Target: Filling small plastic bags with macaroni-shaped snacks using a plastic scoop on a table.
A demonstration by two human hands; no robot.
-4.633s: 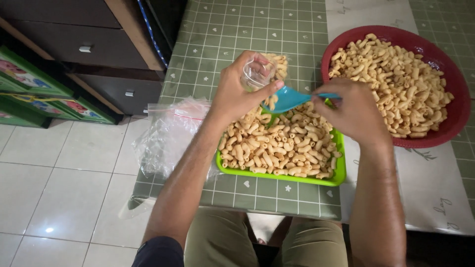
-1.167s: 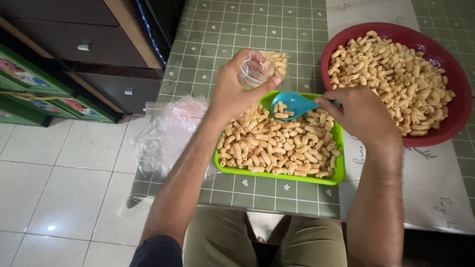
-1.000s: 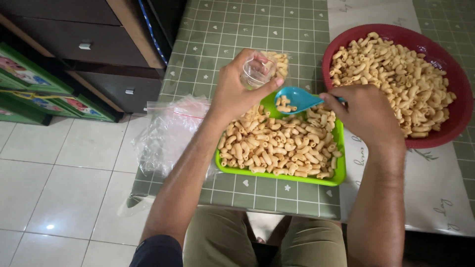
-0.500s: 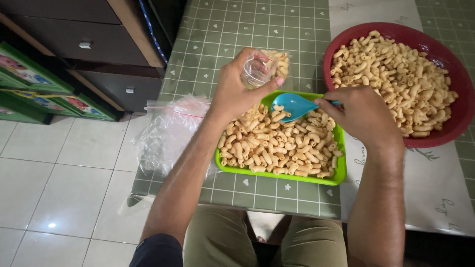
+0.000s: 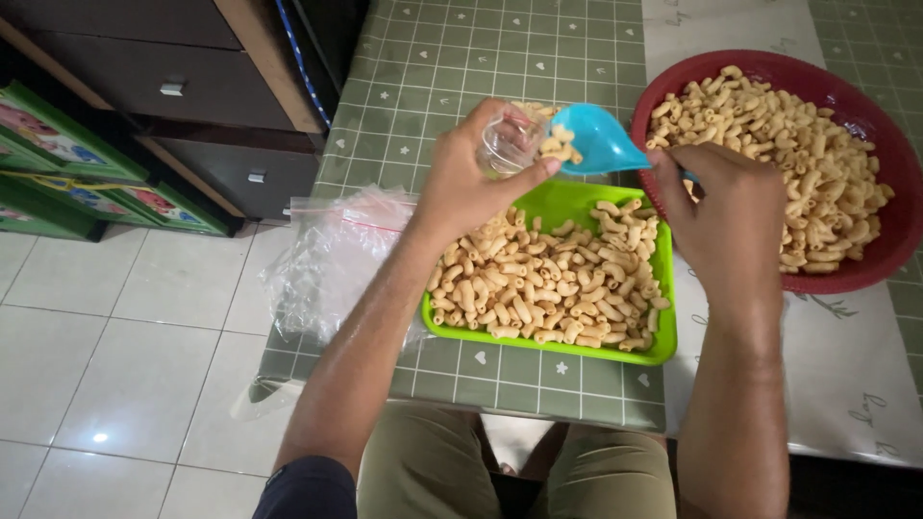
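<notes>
Both hands are busy above the green tray [image 5: 663,348]. Left hand [image 5: 468,181] is closed around a small clear bag [image 5: 505,146], holding its mouth open just past the far edge of the tray. Right hand [image 5: 728,216] grips the handle of a blue scoop [image 5: 598,138] and holds it tipped up.

That scoop is bright blue and smooth, with a few pale curly pasta snacks [image 5: 558,144] in its bowl. Its bowl touches the mouth of the bag, right beside the left thumb. The handle runs back into the right fist.

More of the same snacks fill the tray below the hands. On the right of the tray, a red bowl [image 5: 870,274] holds a big pile of them too. On the left of the tray lies a heap of clear plastic bags [image 5: 332,259].

Most of the scoop handle is hidden inside the right fist. The small bag is see-through and hard to make out, and the left fingers cover part of it.
</notes>
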